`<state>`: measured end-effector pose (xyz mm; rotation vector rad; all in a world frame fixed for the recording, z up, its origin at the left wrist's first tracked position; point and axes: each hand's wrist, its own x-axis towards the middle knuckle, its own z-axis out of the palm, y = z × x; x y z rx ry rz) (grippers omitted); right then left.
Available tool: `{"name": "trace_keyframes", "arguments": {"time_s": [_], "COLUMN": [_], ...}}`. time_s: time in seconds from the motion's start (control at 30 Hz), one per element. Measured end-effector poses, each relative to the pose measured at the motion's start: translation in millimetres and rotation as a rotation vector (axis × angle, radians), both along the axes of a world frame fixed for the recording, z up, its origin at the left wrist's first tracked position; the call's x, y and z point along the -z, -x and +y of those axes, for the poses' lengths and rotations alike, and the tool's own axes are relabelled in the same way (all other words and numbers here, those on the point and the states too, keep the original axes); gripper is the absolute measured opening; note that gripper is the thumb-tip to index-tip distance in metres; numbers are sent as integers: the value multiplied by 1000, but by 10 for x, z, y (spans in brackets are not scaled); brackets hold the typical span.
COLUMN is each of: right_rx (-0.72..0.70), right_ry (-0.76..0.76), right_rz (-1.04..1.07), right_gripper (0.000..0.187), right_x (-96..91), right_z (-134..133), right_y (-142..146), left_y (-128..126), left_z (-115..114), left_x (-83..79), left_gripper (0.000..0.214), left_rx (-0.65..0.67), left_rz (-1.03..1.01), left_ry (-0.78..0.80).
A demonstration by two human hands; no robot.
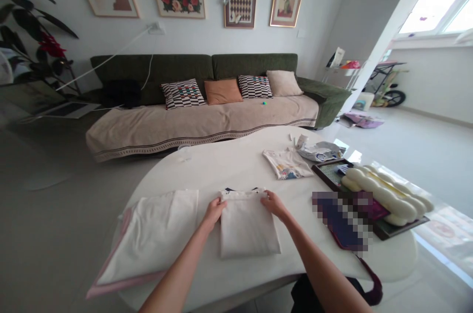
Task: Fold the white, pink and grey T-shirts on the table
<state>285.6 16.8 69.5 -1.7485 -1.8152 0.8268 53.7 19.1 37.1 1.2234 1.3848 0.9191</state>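
A folded white garment (249, 226) lies flat on the white table in front of me, with bits of dark trim or print showing along its far edge. My left hand (215, 210) pinches its far left corner. At the far right corner, the fingers of my right hand (272, 203) are closed on the same cloth. Left of it lies a larger white cloth with pink edging (155, 224), spread out and reaching the table's edge. Further back on the right is a folded printed T-shirt (287, 162), touched by neither hand.
The rounded white table (207, 165) fills the foreground. On its right are a crumpled plastic bag (321, 150), a dark tray (328, 175) with a cream puffy object (384, 192), and a blurred-out phone-like item (342, 224) with a strap. A green sofa (254, 64) stands behind.
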Motion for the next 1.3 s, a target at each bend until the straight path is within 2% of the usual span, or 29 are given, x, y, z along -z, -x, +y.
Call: {"name": "trace_keyframes", "arguments": {"time_s": [0.13, 0.3, 0.4, 0.47, 0.53, 0.6, 0.63, 0.77, 0.87, 0.97, 1.07, 1.17, 1.23, 1.3], "right_rx": [71, 176, 235, 179, 63, -9, -13, -7, -35, -64, -70, -46, 15, 68], "right_ry": [-80, -151, -222, -289, -324, -286, -246, -144, -94, -51, -65, -73, -54, -19], "right_rz": [-60, -188, -271, -358, -465, -544, -558, -564, -553, -546, -522, -409, -342, -314], "right_gripper": [23, 33, 43, 48, 50, 52, 53, 55, 56, 57, 58, 51, 50, 51], "right_x": [153, 176, 212, 282, 374, 448, 467, 419, 346, 322, 327, 298, 247, 185], "right_z": [56, 133, 38, -80, -200, -283, -303, -270, -264, -405, -650, -795, -763, -650], "right_y": [-54, 14, 167, 281, 372, 424, 435, 420, 411, 438, 448, 366, 269, 178], "left_y": [-5, -39, -95, -147, -196, -232, -242, -243, -225, -194, -111, 40, 140, 208], "left_z": [53, 203, 150, 59, -37, -101, -114, -33, 95, 138, 17, -178, -269, -308], "left_x": [63, 51, 33, 33, 52, 80, 89, 59, -11, -64, -76, -61, -59, -79], "left_gripper": [24, 18, 36, 47, 51, 56, 58, 61, 53, 43, 37, 31, 33, 35], "left_rx": [-80, -178, -247, -152, 76, 268, 315, 365, 330, 248, 268, 321, 282, 192], "left_rz": [83, 238, 364, 522, 712, 857, 909, 974, 981, 967, 920, 793, 700, 647], "left_ry": [-137, -219, -388, -605, -725, -658, -604, -497, -428, -363, -396, -441, -415, -322]}}
